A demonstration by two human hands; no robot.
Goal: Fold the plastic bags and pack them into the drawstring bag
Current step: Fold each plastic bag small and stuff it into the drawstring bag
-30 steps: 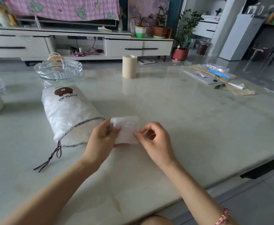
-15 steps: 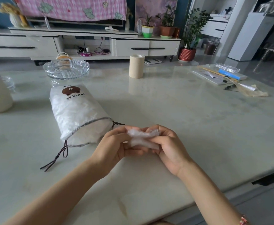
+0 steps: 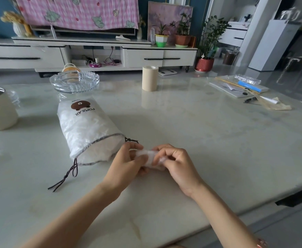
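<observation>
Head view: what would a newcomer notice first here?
The left hand and right hand pinch a small crumpled plastic bag between them at centre. Just left lies the white drawstring bag on its side, stuffed, mouth open towards the hands. A glass ashtray stands behind it.

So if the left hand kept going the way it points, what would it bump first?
Probably the right hand: the left hand points toward it, with only the folded plastic bag they both pinch between them.
</observation>
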